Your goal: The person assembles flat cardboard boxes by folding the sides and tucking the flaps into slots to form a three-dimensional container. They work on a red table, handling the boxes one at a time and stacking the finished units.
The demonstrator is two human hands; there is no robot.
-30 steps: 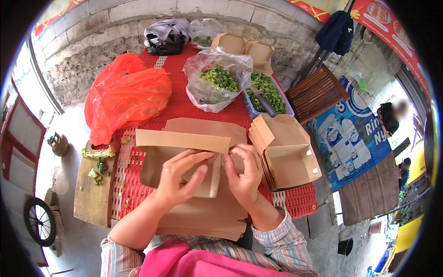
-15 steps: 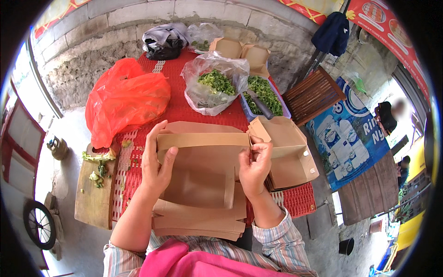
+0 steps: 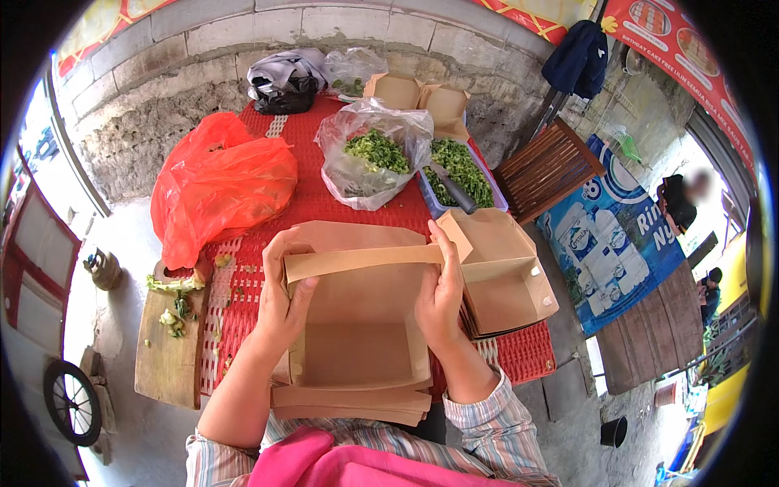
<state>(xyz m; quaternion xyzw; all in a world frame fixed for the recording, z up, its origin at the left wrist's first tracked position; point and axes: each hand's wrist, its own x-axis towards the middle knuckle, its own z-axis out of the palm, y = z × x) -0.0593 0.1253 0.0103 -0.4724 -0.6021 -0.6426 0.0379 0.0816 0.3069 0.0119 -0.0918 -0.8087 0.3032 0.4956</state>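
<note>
Our left hand (image 3: 284, 284) was closed on the upper left corner of the box (image 3: 357, 296), thumb in front of the strip (image 3: 365, 261) and fingers round the outer side. Our right hand (image 3: 441, 292) held the upper right corner, a finger up along the strip's end; how hard it pressed we could not tell.

The box lay between our palms, open toward us, over the flat card (image 3: 349, 403) — whether it rested there was unclear. We judged it light and dry, hardly slippery, stiff in its walls but soft at the creases. The narrow strip bowed, so it looked likely to buckle if squeezed mid-span; the doubled corners seemed the better hold.

To the right stood the folded boxes (image 3: 507, 300). Beyond were the tub (image 3: 428, 195) of greens with a knife (image 3: 457, 193) across it, the clear bag (image 3: 345, 183) and the red bag (image 3: 223, 191) — all on the red table (image 3: 304, 170).
</note>
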